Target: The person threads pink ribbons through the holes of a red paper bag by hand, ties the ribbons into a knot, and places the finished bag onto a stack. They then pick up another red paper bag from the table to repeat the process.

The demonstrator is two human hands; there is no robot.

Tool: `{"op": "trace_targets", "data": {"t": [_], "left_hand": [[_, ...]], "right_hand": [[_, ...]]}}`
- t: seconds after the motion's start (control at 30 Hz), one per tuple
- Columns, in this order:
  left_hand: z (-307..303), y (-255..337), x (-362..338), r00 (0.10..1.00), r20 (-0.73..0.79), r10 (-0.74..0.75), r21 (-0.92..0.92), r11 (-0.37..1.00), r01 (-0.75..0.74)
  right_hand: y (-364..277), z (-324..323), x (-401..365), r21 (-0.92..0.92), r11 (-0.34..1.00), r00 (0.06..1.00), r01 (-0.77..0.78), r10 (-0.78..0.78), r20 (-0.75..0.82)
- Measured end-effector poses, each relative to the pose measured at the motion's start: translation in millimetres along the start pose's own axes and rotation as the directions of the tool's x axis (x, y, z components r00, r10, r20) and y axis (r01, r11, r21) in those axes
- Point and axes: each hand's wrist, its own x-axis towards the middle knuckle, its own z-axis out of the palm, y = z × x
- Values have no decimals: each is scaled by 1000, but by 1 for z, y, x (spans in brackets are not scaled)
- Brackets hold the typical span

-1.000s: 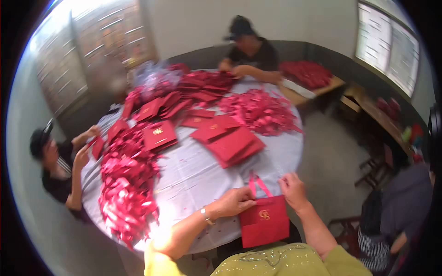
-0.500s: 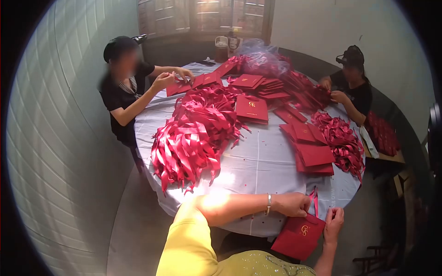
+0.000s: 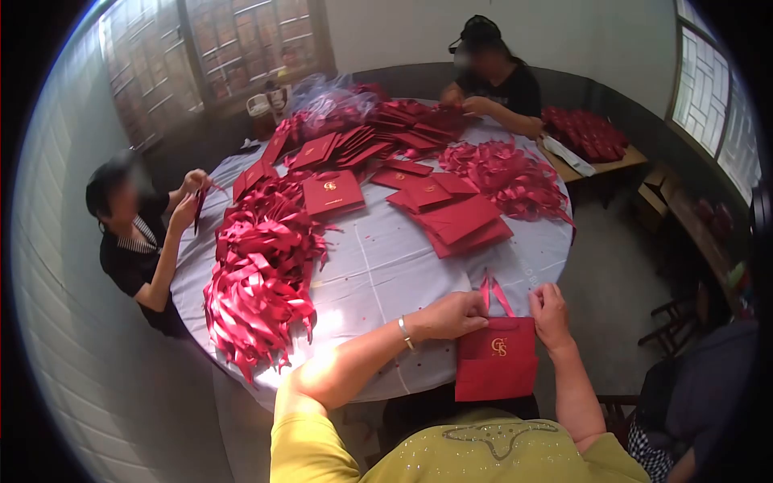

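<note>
A red paper bag with a gold logo hangs upright at the table's near edge, in front of my body. Closed at its upper left corner, my left hand has a bracelet at the wrist. My right hand is beside the bag's upper right corner with its fingers pinched together; what they hold is too small to make out. Pink ribbon stands up above the bag's top edge between my hands.
On the white-covered table lie a ribbon heap at left, another ribbon heap at right and stacked red bags. One co-worker sits left, another at the back. Dark clothing shows at lower right.
The view has swung to the right. The bag is now more upright and facing me. The left co-worker's hands have risen from the table with an item. Dark clothing has appeared at lower right.
</note>
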Motion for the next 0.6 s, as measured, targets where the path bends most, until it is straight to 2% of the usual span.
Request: {"op": "trace_targets", "data": {"t": [0.2,0.33,0.37,0.43,0.47,0.5,0.53,0.57,0.6], "left_hand": [[1,0,2,998,27,-54,-52,997,55],[-1,11,-1,995,21,-95,-78,992,97],[1,6,-1,999,-10,-34,-38,999,34],[-1,14,-3,991,32,-128,-135,982,131],[-8,31,-2,960,97,-262,-135,952,274],[-14,45,-1,910,153,-386,-115,907,404],[-13,46,0,909,132,-396,-116,904,411],[-11,40,0,905,146,-399,-115,902,417],[-7,31,0,937,117,-329,-135,929,344]], "right_hand": [[-1,0,-1,-27,999,1000,-30,30,5],[2,1,2,21,999,999,-37,37,-2],[3,0,2,9,999,999,-50,50,13],[9,-7,8,85,996,998,-9,4,60],[11,-12,11,147,989,996,-12,-1,86],[12,-16,15,269,951,977,-153,105,186],[10,-21,23,379,880,941,-286,184,283],[-3,-31,32,342,868,908,-359,240,343],[-10,-32,40,342,865,905,-367,248,346]]}}
